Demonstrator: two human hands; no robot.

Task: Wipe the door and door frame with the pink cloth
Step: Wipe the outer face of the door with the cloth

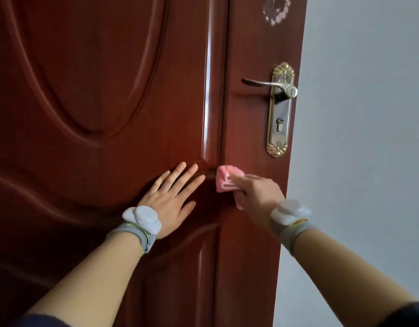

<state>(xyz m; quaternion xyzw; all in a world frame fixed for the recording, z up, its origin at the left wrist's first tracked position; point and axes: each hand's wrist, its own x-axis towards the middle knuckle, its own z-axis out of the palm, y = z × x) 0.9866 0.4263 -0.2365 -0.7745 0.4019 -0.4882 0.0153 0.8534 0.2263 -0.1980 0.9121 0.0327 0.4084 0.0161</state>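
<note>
The dark red door (104, 119) fills the view from about 7 o'clock round to 1 o'clock, its glossy face moulded with a large oval panel at 10 o'clock and a tall raised strip running down the middle. A pale grey wall (369, 128) takes the rest, from 1 to 5 o'clock, meeting the door's right edge. The left hand (172, 197) lies flat against the door just below centre, fingers straight and spread wide, tips pointing toward 1 o'clock. The right hand (260, 193), at 3 o'clock of the left and close beside it, has its fingers curled round the pink cloth (224, 181) and presses it to the door. The folded cloth sticks out of the hand toward 10 o'clock, sitting on the moulded strip, just apart from the left fingertips. A brass handle plate (279, 135) stands at 1 o'clock of the cloth, near the door's edge, with its lever (257, 82) pointing to 9 o'clock and a keyhole (279, 124) lower down. Each wrist wears a grey band (135, 237) carrying a white device (142, 218). A whitish ring-shaped smear (275, 11) marks the door at 12 o'clock of the plate.
</note>
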